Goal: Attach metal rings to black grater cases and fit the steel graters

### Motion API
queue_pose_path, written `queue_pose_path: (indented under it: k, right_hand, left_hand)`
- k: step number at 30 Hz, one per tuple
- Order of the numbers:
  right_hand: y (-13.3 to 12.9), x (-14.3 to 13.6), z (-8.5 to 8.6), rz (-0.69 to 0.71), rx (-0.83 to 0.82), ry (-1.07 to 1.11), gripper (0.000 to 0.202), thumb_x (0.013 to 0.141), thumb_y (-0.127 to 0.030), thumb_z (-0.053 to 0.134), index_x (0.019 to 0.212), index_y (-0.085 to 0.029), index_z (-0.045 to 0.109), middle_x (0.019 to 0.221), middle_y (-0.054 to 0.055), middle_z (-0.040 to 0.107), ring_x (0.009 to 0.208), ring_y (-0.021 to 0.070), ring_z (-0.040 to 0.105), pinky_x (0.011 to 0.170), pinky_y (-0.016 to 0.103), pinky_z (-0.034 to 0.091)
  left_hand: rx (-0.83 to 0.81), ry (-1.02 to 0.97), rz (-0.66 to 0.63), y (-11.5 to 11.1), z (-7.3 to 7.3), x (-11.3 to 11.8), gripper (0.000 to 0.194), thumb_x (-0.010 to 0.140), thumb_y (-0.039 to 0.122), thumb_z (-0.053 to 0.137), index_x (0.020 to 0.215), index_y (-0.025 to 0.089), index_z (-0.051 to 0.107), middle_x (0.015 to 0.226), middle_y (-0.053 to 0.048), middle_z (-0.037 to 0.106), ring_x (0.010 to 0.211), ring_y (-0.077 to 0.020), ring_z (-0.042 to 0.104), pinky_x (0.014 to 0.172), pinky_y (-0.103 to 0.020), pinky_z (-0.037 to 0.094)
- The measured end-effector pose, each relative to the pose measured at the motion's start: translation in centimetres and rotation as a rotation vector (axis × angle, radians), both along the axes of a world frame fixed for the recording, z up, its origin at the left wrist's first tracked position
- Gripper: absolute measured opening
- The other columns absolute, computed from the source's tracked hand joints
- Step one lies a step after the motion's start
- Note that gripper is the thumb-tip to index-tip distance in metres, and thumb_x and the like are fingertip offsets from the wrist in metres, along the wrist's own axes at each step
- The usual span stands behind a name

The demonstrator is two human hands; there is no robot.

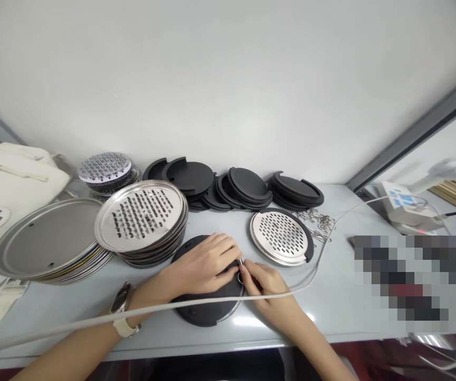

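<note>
The disc (212, 312) lies near the table's (331, 296) front edge, under the left hand (209, 264); I cannot tell whether that hand grips anything. The right hand (267, 283) pinches a small metal clip (241, 276) at the disc's right rim. A cable (72, 325) crosses in front. Graters (144, 217) stand just behind-left; table surface shows rightward, meeting a pale wall (228, 79) behind.
</note>
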State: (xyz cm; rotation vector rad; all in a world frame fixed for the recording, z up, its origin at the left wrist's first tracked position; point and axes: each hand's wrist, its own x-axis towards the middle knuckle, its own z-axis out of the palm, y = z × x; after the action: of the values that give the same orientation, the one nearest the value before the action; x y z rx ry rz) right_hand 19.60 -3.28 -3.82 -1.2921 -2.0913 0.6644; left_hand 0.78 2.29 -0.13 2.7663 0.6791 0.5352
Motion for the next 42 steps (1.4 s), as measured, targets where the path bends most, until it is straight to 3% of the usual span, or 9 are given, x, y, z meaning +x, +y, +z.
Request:
queue_pose_path:
  k: [13, 22, 32, 42]
  right_hand:
    - [-0.05, 0.02, 0.29, 0.002, 0.006, -0.012, 0.022, 0.097, -0.023, 0.035, 0.079, -0.019, 0.047, 0.064, 0.000, 0.050, 0.058, 0.0137, 0.048, 0.056, 0.025, 0.034]
    - [-0.04, -0.04, 0.41, -0.007, 0.024, -0.015, 0.022, 0.096, -0.022, 0.036, 0.078, -0.019, 0.047, 0.063, 0.000, 0.049, 0.056, 0.0140, 0.048, 0.054, 0.025, 0.034]
    - [-0.06, 0.06, 0.37, -0.013, -0.002, 0.002, 0.024, 0.096, -0.024, 0.037, 0.076, -0.019, 0.048, 0.061, -0.001, 0.046, 0.055, 0.0126, 0.044, 0.054, 0.024, 0.033]
    - [0.04, 0.01, 0.34, -0.010, 0.054, -0.026, 0.023, 0.095, -0.022, 0.037, 0.075, -0.019, 0.049, 0.059, -0.002, 0.046, 0.053, 0.0125, 0.044, 0.051, 0.024, 0.031]
  left_hand:
    - [-0.031, -0.028, -0.057, 0.04, 0.47, -0.17, 0.014, 0.094, 0.017, 0.047, 0.105, 0.014, 0.056, 0.098, -0.008, 0.060, 0.096, -0.0206, 0.052, 0.090, -0.035, 0.041]
    - [-0.007, -0.088, -0.071, 0.15, -0.14, -0.26, 0.017, 0.095, 0.019, 0.046, 0.108, 0.015, 0.058, 0.099, -0.008, 0.064, 0.097, -0.0193, 0.055, 0.091, -0.035, 0.040]
    - [-0.098, -0.090, -0.053, 0.04, 0.08, -0.29, 0.017, 0.093, 0.015, 0.050, 0.108, 0.016, 0.058, 0.098, -0.006, 0.063, 0.095, -0.0184, 0.056, 0.093, -0.034, 0.039]
    - [-0.079, -0.087, -0.047, 0.04, -0.08, -0.21, 0.016, 0.091, 0.014, 0.051, 0.106, 0.014, 0.057, 0.103, -0.008, 0.059, 0.098, -0.0201, 0.053, 0.093, -0.034, 0.040]
